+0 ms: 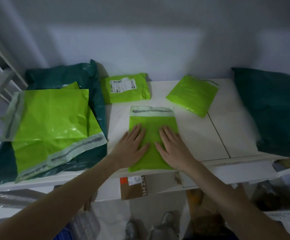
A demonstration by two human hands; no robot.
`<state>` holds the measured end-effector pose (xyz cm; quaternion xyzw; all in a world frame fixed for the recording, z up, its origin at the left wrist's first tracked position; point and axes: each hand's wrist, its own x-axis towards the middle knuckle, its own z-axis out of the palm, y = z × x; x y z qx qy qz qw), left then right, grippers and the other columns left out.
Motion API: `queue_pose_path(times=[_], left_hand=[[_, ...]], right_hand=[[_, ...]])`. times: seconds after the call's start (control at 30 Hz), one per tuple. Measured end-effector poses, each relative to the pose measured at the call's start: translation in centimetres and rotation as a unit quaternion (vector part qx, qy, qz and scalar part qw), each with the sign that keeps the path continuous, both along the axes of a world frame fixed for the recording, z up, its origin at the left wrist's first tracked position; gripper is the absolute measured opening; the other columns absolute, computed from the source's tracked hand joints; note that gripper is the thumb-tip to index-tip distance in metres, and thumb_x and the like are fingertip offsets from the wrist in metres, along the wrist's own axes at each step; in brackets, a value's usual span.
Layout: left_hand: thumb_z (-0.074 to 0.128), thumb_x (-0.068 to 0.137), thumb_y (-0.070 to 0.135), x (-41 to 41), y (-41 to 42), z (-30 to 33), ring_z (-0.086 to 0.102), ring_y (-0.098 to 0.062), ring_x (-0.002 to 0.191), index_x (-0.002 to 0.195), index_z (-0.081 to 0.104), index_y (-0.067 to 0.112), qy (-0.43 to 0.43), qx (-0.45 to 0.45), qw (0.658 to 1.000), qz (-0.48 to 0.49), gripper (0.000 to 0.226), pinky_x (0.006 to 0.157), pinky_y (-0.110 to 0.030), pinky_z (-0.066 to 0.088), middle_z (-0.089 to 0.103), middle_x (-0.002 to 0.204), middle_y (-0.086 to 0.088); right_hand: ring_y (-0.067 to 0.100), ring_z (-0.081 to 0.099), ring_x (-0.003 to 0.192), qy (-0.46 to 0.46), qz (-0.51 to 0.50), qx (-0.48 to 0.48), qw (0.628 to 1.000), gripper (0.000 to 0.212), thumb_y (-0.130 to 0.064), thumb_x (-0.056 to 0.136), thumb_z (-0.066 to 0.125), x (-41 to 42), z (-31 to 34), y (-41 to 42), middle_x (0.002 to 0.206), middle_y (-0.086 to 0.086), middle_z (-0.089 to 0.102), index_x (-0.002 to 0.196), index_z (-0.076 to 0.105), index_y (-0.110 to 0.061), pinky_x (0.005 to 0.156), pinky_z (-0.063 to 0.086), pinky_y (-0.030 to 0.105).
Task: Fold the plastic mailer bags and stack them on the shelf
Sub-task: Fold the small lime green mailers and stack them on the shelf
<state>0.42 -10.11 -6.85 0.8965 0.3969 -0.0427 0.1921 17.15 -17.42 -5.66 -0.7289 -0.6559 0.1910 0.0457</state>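
We have a light green mailer bag [153,135] lying flat at the front edge of the white shelf [227,135], its pale adhesive flap pointing away from us. Our left hand [132,144] and right hand [172,148] rest side by side on it, fingers spread and straight, pressing the plastic down; neither pinches anything.

This bag looks narrowed but not yet folded short, so we judge its folding to be midway. Behind it lie two small folded green bags, one with a label [125,87] and one plain [192,95], well apart and not yet stacked. To the left, a pile of large unfolded green bags [54,122], at least two as far as we can count, sits on a dark green bag [62,75]. Another dark green bag [276,110] lies at the right. So two seem done, one is in hand, and several remain.
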Motion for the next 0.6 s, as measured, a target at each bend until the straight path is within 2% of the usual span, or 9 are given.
queue_pose_path(times=[0.13, 0.3, 0.37, 0.43, 0.5, 0.6], left_hand=[[0.018, 0.099, 0.049, 0.1, 0.5, -0.5, -0.013, -0.011, 0.144, 0.150, -0.008, 0.021, -0.028, -0.023, 0.999, 0.012, 0.064, 0.117, -0.030, -0.005, -0.013, 0.158, -0.001], [0.010, 0.098, 0.050, 0.2, 1.5, -0.5, -0.016, -0.015, 0.144, 0.149, -0.012, 0.018, 0.008, 0.016, 1.000, -0.009, 0.065, 0.116, -0.035, -0.011, -0.015, 0.157, -0.006], [0.006, 0.095, 0.055, 0.2, 1.9, -0.3, -0.019, -0.017, 0.143, 0.149, -0.013, 0.017, 0.015, 0.020, 1.000, -0.012, 0.068, 0.116, -0.035, -0.010, -0.017, 0.157, -0.007], [0.008, 0.095, 0.056, 0.1, 2.0, 0.1, -0.019, -0.016, 0.143, 0.149, -0.012, 0.019, -0.023, 0.005, 1.000, 0.009, 0.068, 0.116, -0.035, -0.008, -0.018, 0.157, -0.005], [0.024, 0.098, 0.048, 0.0, 1.7, 0.5, -0.006, -0.016, 0.146, 0.150, -0.004, 0.019, -0.118, -0.014, 0.990, 0.076, 0.066, 0.117, -0.034, 0.000, -0.009, 0.159, -0.002], [0.052, 0.092, 0.037, 0.1, 2.1, 0.9, 0.032, -0.024, 0.135, 0.147, 0.020, 0.013, -0.221, -0.021, 0.951, 0.214, 0.068, 0.111, -0.038, 0.030, 0.024, 0.150, -0.006]], right_hand=[[0.014, -0.002, 0.146, 0.022, -0.017, 0.023, 0.999, 0.059, -0.043, 0.100, 0.024, 0.0, -1.2, 0.7, 0.159, 0.002, 0.002, 0.150, 0.008, -0.016, 0.119, 0.002, 0.037], [0.015, -0.003, 0.146, 0.029, -0.018, 0.021, 0.999, 0.059, -0.045, 0.100, 0.021, 0.2, -1.3, 1.8, 0.159, 0.003, 0.002, 0.150, 0.008, -0.016, 0.119, 0.002, 0.038], [0.015, -0.003, 0.146, 0.055, -0.025, 0.019, 0.998, 0.059, -0.045, 0.100, 0.023, 0.2, -1.1, 2.1, 0.159, 0.003, 0.002, 0.150, 0.010, -0.016, 0.119, 0.001, 0.038], [0.013, -0.001, 0.146, 0.099, -0.034, 0.042, 0.994, 0.057, -0.042, 0.100, 0.028, 0.3, -0.7, 2.2, 0.159, 0.001, 0.005, 0.149, 0.017, -0.017, 0.119, 0.001, 0.038], [0.014, 0.005, 0.146, 0.135, -0.054, 0.088, 0.985, 0.055, -0.039, 0.099, 0.036, 0.6, -0.2, 2.0, 0.158, 0.000, 0.012, 0.147, 0.024, -0.017, 0.118, 0.004, 0.038], [0.025, 0.027, 0.137, 0.135, -0.124, 0.154, 0.971, 0.053, -0.028, 0.093, 0.052, 1.5, 0.2, 1.9, 0.147, 0.008, 0.034, 0.142, 0.035, -0.012, 0.111, 0.024, 0.035]])
